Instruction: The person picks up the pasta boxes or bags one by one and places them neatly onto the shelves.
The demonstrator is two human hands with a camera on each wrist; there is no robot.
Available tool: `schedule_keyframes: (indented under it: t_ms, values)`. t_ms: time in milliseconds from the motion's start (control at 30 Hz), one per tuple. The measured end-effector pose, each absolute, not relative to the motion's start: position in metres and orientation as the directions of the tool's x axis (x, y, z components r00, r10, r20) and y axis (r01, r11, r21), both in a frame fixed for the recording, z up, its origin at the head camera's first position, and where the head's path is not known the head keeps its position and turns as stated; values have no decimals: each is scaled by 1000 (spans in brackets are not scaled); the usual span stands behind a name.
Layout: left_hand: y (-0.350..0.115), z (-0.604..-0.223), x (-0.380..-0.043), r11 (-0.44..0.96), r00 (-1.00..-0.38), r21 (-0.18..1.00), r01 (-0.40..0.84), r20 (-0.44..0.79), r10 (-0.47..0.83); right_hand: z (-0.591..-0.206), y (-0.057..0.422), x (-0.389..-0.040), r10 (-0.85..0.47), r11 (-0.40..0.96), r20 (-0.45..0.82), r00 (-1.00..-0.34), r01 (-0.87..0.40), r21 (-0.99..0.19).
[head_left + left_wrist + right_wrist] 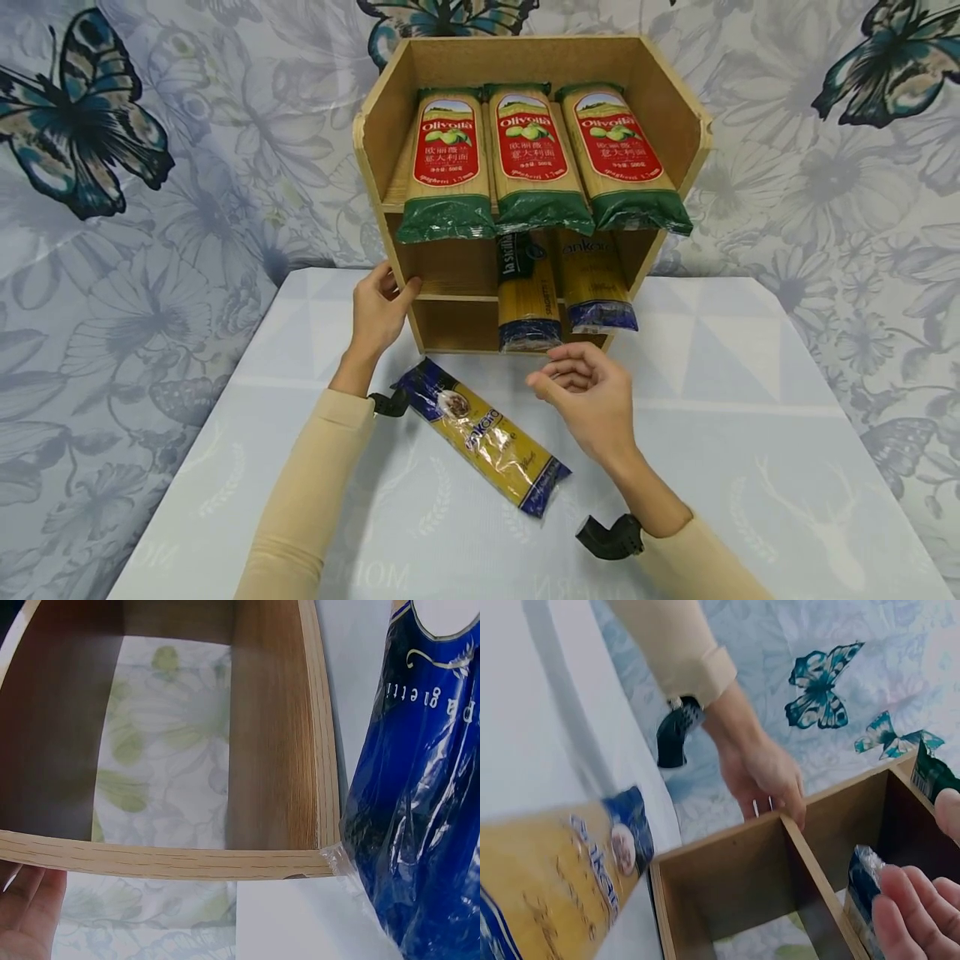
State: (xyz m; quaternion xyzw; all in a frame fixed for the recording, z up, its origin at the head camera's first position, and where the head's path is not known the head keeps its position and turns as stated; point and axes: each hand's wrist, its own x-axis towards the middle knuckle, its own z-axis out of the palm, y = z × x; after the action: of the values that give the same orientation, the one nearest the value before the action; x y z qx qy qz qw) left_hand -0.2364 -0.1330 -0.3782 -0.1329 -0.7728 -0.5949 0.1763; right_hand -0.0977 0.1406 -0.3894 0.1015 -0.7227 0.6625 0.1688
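Observation:
My left hand (378, 308) grips the left side board of a wooden shelf rack (525, 57), thumb at the front edge and fingers on the outer side. My right hand (592, 400) is just below the front end of a dark-labelled spaghetti pack (527, 304) on the middle shelf. In the right wrist view, its loosely bent fingers (922, 907) overlap that pack's blue end, thumb held apart. Right of this pack lies a yellow and blue spaghetti pack (596, 275). A similar yellow and blue pack (487, 433) lies slantwise on the table between my forearms.
On the top shelf, three green-ended spaghetti packs with red labels (532, 150) lie side by side, their ends over the front edge. The rack stands at the back of a white table (712, 467), before a butterfly-patterned cloth (787, 192).

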Motion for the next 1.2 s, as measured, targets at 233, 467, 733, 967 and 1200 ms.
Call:
schedule_keyframes:
  t_ms: [233, 467, 733, 967, 1200]
  values:
    - [-135, -390, -242, 276, -912, 878, 390, 410, -16, -393, 140, -101, -112, -26, 334, -936, -334, -942]
    - [-143, -413, -262, 293, -917, 881, 373, 398, -28, -390, 142, -107, -192, -36, 339, -921, -338, -940]
    - [-144, -411, -261, 290, -908, 873, 393, 418, -25, -387, 142, -117, -198, -18, 330, -923, -333, -943]
    - [-142, -411, -260, 293, -910, 874, 388, 414, -27, -387, 143, -128, -218, -9, 334, -917, -341, -940]
    - [-142, -410, -261, 293, -910, 874, 388, 413, -27, -388, 144, -137, -225, 10, 344, -912, -355, -935]
